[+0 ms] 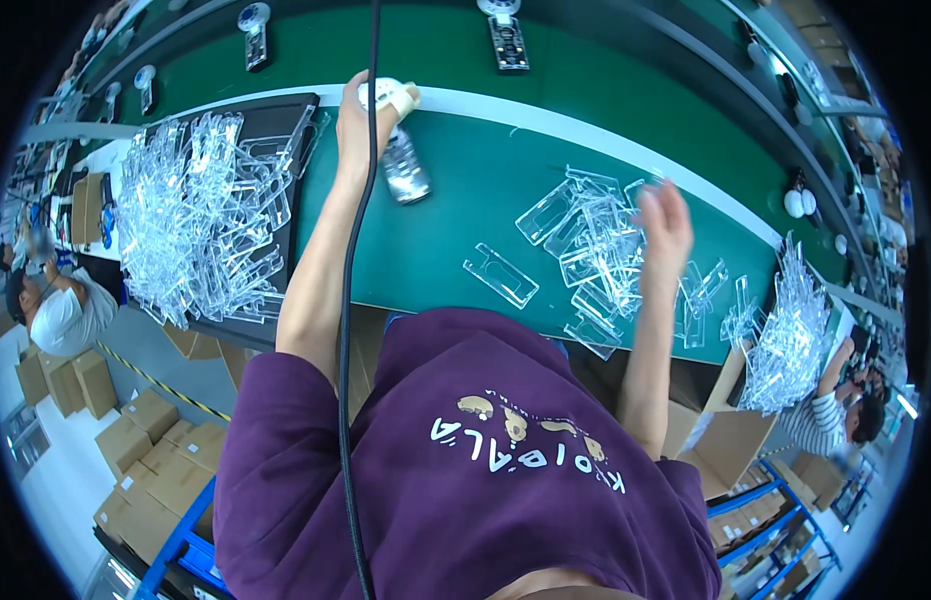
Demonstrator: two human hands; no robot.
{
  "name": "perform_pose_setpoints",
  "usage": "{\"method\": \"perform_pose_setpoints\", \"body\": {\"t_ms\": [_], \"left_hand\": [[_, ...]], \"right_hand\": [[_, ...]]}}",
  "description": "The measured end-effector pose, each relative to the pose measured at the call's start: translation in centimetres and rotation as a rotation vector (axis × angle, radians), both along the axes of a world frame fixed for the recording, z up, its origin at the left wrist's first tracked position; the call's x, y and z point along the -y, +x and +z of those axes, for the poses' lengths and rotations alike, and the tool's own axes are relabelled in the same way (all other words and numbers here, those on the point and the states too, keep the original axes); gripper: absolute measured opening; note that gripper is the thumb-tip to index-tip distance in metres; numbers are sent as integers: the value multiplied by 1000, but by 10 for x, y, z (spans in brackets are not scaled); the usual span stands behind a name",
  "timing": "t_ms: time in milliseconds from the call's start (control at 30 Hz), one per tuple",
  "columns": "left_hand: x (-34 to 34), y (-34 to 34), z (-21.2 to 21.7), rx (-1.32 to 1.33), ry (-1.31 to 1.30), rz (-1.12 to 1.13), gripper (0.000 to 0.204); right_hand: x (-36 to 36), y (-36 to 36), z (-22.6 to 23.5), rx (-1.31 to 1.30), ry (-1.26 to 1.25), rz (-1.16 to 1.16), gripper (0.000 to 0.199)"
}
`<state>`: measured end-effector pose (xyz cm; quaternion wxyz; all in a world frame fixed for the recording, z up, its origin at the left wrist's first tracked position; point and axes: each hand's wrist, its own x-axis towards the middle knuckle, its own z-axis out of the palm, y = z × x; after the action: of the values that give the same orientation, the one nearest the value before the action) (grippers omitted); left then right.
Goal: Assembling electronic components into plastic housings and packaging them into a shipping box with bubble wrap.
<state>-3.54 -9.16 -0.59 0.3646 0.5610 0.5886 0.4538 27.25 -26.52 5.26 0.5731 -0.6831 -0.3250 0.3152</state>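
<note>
My left hand [357, 130] is closed on a device with a white round head [381, 93]. Its narrow body [405, 170] shows a bare circuit board, a little blurred, pointing toward me over the green work surface. My right hand [667, 222] is raised at the right edge of a loose pile of clear plastic frames [590, 235]. Its fingers look apart and slightly smeared, with nothing visible in them. One clear plastic frame [501, 276] lies alone to the left of that pile.
A large heap of clear plastic frames [200, 210] fills a black tray [297, 125] at left; another heap [787, 330] stands at right. Similar devices [505, 40] ride on the green belt [605, 70] beyond the white rail. A black cable [347, 400] hangs before me. Other people sit at both sides.
</note>
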Motion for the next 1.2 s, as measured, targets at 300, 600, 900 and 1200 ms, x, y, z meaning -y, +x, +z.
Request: {"method": "perform_pose_setpoints", "body": {"t_ms": [300, 600, 900, 1200], "left_hand": [[30, 81, 79, 478, -270, -117, 56], [35, 101, 60, 444, -295, -165, 55], [47, 108, 69, 643, -358, -126, 59], [75, 118, 31, 1067, -474, -631, 62]], "right_hand": [[-55, -105, 7, 781, 124, 362, 55], [-56, -107, -2, 947, 89, 333, 58], [-38, -82, 0, 859, -215, 518, 67], [-43, -56, 14, 1094, 85, 551, 77]]}}
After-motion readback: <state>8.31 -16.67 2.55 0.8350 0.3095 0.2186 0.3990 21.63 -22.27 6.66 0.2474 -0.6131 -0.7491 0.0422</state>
